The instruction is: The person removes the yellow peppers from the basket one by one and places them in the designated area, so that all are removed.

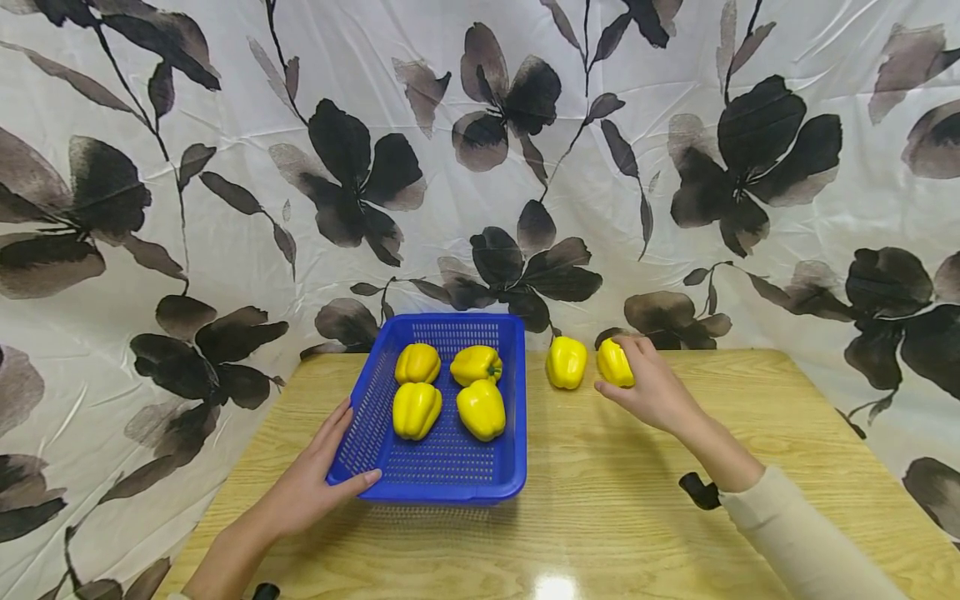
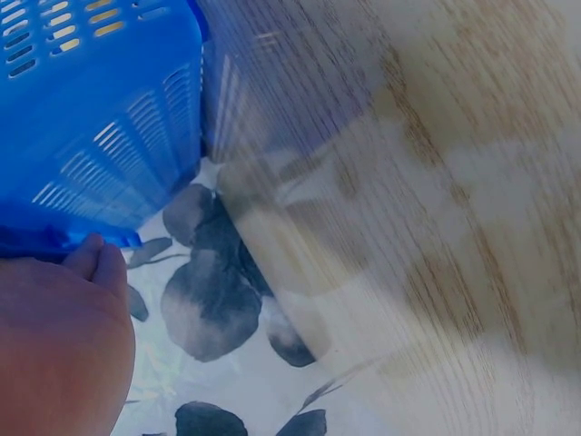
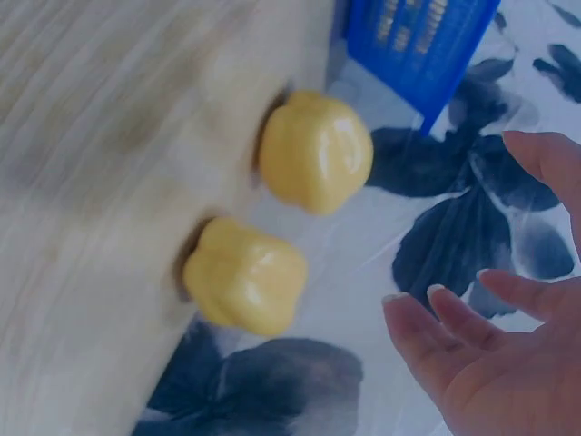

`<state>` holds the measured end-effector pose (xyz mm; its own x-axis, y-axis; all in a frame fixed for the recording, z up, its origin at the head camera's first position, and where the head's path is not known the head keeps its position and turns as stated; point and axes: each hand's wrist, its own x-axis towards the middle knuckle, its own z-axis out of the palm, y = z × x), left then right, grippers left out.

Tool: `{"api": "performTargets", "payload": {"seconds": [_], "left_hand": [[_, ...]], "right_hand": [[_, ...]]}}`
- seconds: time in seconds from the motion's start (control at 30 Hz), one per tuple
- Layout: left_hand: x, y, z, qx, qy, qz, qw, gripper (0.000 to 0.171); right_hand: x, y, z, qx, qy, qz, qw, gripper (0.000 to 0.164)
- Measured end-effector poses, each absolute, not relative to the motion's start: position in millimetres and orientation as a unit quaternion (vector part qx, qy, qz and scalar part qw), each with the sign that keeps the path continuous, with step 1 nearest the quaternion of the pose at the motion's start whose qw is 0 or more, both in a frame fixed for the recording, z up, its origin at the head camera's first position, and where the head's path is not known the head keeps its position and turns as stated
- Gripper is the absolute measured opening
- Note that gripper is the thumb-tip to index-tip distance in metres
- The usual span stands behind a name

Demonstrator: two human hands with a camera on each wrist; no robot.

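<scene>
A blue plastic basket with slotted walls stands left of the middle of the table. Several yellow bell peppers lie inside it. My left hand grips the basket's near-left side, thumb over the rim and fingers along the outer wall. Right of the basket, a yellow bell pepper sits on the table. Beside it is another bell pepper, partly covered in the head view by my right hand. The right wrist view shows this hand's fingers parted, apart from both peppers, with nothing held.
The wooden table ends at the back against a hanging floral cloth. Black camera pieces show by the wrists, one below the right wrist. The basket's right wall stands close to the nearer loose pepper.
</scene>
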<state>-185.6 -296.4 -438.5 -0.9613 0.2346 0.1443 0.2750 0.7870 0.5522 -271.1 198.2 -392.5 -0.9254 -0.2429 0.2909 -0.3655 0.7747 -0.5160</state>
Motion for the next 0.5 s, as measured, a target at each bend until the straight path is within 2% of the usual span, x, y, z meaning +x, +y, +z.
{"api": "performTargets", "payload": {"seconds": [0.5], "left_hand": [[-183.6,-295.2,-436.4,-0.135,-0.945,-0.297,0.035,0.102]], "right_hand": [[-259.8,150.7,-387.3,0.199,-0.929,0.299,0.086,0.08]]}}
